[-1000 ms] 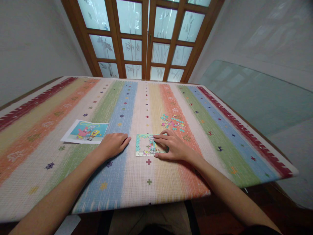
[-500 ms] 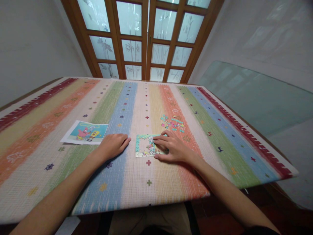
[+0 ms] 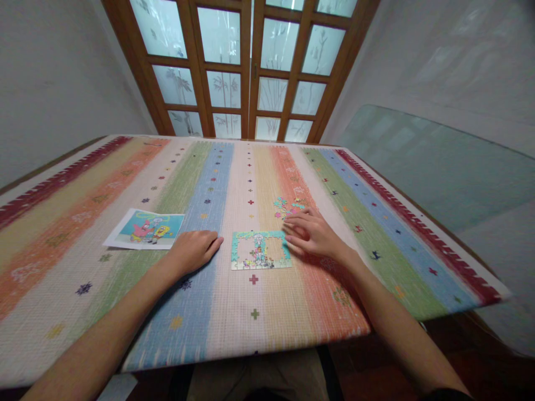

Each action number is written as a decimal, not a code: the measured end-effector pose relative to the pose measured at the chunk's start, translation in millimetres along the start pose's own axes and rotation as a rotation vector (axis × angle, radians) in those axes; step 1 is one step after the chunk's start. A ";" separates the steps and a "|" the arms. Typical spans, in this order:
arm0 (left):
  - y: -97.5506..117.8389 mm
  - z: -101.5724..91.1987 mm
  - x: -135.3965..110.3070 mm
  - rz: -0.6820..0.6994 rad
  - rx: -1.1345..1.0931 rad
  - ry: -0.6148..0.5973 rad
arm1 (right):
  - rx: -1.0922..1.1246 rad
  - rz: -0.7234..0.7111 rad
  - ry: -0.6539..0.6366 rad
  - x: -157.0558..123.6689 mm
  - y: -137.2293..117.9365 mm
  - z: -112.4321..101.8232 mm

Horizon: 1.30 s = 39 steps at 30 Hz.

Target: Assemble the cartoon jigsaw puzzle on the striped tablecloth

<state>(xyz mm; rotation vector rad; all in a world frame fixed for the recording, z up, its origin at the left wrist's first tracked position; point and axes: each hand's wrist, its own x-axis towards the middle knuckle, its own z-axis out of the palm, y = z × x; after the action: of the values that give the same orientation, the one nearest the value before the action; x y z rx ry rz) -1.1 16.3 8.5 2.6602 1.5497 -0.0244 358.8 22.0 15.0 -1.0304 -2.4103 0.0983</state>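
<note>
your right hand (image 3: 311,233) is just off the right edge of the puzzle (image 3: 259,253), fingers curved and pointing left, thumb below and a little apart from them; you cannot tell here whether a piece is pinched in it. your left hand (image 3: 195,249) rests palm down on the blue stripe, fingers curled in together, thumb toward the puzzle, its underside hidden. both forearms come in from the near corners, angled inward.

the puzzle lies flat between your hands, a nearly rectangular frame with a joined column up its middle and a gap on either side of that. loose pieces (image 3: 284,206) are scattered just beyond your right hand, partly behind it. a printed picture (image 3: 146,229) of cartoon figures lies beside your left hand, on its far left side.

all this sits on a striped cloth (image 3: 228,312) in cream, blue, green, yellow, orange and dark red, dotted with small motifs. it covers the table (image 3: 52,165), whose brown edge shows at the far left. beyond stand wooden doors (image 3: 246,83) with frosted panes, between pale walls (image 3: 50,72). a greenish panel (image 3: 438,161) is at the right, and dark reddish floor (image 3: 455,356) shows below.
</note>
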 end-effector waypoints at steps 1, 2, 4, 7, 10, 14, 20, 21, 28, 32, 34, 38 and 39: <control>0.5 -0.3 0.0 -0.003 0.000 -0.006 | -0.016 0.016 -0.001 -1.5 6.5 -1.7; 0.9 -0.7 0.0 -0.005 0.000 -0.011 | -0.027 0.037 -0.007 -3.2 12.7 -3.3; 1.6 -1.6 -0.2 -0.008 0.002 -0.017 | -0.054 0.100 -0.010 -6.7 24.1 -6.3; 2.1 -2.7 -0.5 -0.010 0.003 -0.024 | -0.090 0.180 -0.009 -11.9 37.1 -10.8; 1.9 -3.0 -0.7 -0.014 -0.005 -0.021 | -0.117 0.243 -0.011 -16.3 43.9 -14.1; 1.6 -2.8 -0.4 -0.022 -0.018 -0.022 | -0.148 0.318 -0.058 -19.3 45.0 -16.1; 1.2 -1.0 0.4 -0.021 -0.030 -0.015 | -0.185 0.416 -0.127 -18.4 39.9 -16.8; 0.8 -0.6 0.4 -0.021 -0.036 -0.010 | -0.187 0.429 -0.128 -18.5 39.7 -16.5; 0.5 -0.8 -0.5 -0.020 -0.007 -0.023 | -0.228 0.478 -0.142 -19.6 42.9 -15.3; 2.5 -3.1 -0.5 -0.031 0.021 -0.038 | -0.245 0.513 -0.175 -17.4 40.8 -18.0; 3.3 -4.1 -0.3 -0.031 0.023 -0.039 | -0.245 0.532 -0.195 -16.2 38.9 -19.3; 3.6 -4.1 0.1 -0.033 0.023 -0.039 | -0.236 0.541 -0.209 -14.9 36.4 -20.3; 3.4 -3.8 0.1 -0.033 0.021 -0.038 | -0.235 0.542 -0.209 -14.8 36.2 -20.2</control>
<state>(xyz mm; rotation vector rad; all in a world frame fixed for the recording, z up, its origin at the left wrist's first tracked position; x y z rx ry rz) 1.8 15.0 12.4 2.6339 1.5904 -0.0923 401.0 34.8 16.8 -1.8449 -2.2907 0.1160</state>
